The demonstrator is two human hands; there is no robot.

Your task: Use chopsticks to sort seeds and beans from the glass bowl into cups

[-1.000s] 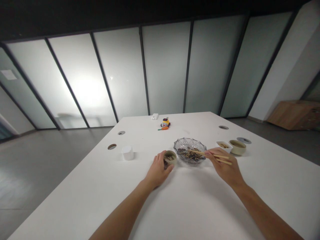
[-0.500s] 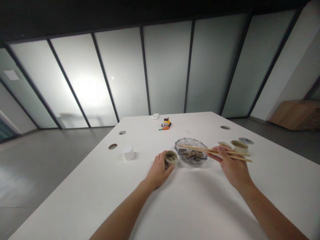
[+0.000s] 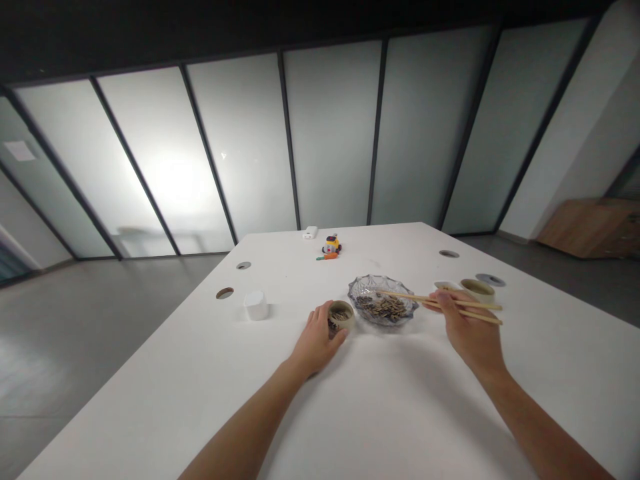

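My left hand [image 3: 319, 340] is wrapped round a small beige cup [image 3: 347, 323] standing on the table, with dark seed-like pieces inside. Just right of the cup is a scalloped clear glass bowl [image 3: 360, 288] holding a heap of what look like sunflower seeds [image 3: 390, 308]. A pair of wooden chopsticks [image 3: 423, 298] is gripped in my right hand [image 3: 467, 333]. Their tips reach over the bowl; whether they pinch anything is too small to tell. Behind my right hand, partly hidden, are a white dish [image 3: 447, 285] and a second beige cup [image 3: 479, 288].
On the white table [image 3: 200, 393], a white lidded container [image 3: 257, 306] stands to the left. Farther back lie a toy carrot [image 3: 329, 256], a yellow toy vehicle [image 3: 332, 245] and a white box-shaped object [image 3: 311, 233]. Several round holes pierce the tabletop near its sides.
The chopstick tips have shifted right over the bowl, and my right hand has moved slightly right. My left hand stays on the cup.
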